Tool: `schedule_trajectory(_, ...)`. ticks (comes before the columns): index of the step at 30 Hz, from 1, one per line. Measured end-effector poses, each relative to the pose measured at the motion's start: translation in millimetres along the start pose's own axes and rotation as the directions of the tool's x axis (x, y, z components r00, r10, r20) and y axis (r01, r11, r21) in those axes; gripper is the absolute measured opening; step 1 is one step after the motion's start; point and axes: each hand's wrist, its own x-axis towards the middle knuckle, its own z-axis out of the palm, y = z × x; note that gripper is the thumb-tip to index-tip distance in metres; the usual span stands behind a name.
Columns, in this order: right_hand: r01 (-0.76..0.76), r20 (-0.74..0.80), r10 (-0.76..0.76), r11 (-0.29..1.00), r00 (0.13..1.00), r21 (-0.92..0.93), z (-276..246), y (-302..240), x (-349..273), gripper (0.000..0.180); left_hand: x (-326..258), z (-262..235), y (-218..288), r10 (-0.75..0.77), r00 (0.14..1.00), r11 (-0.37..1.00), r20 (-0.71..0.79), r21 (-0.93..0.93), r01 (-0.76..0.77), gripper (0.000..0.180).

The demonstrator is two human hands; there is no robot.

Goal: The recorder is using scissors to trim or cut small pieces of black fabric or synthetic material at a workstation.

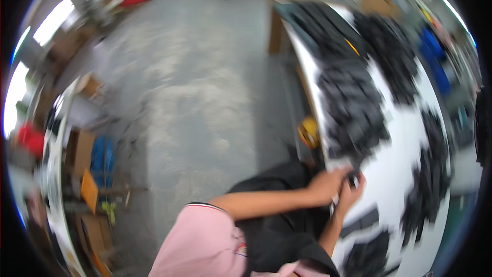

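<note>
My left hand (327, 186) and my right hand (351, 192) meet at the near edge of a long white table (379, 184). Between their closed fingers is a small dark piece (353, 178), blurred, so its kind cannot be told. Just beyond the hands lies a heap of black, flat, strip-like pieces (353, 107). Closer to me on the tabletop are a flat dark strip (360, 221) and another black pile (366, 255).
More black strips lie along the table's right side (428, 174) and far end (387, 51). A yellow round object (308, 132) is beside the table's left edge. Across the grey floor (200, 113) at left stand shelving, cardboard boxes (79, 151) and a blue bag (102, 160).
</note>
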Motion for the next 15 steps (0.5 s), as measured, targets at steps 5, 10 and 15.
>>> schedule_trajectory(5, 0.223, -0.189, -0.268, 0.947, 0.945, -0.232, 31, 6, 78, 0.044, 120, 7, -71, 0.095, 0.959, 0.968, 0.266, -0.249, -0.026, 0.03)
schedule_trajectory(10, 0.08, -0.24, -0.127, 0.978, 0.962, -0.195, -6, 10, 59, 0.04, 101, 9, -55, 0.179, 0.909, 0.9, 0.376, -0.435, 0.003, 0.024)
schedule_trajectory(15, -0.407, 0.25, 0.346, 0.875, 0.904, 0.262, -2, -5, 58, 0.024, 95, 1, -59, -0.148, 0.845, 0.628, 0.513, -0.612, 0.481, 0.032)
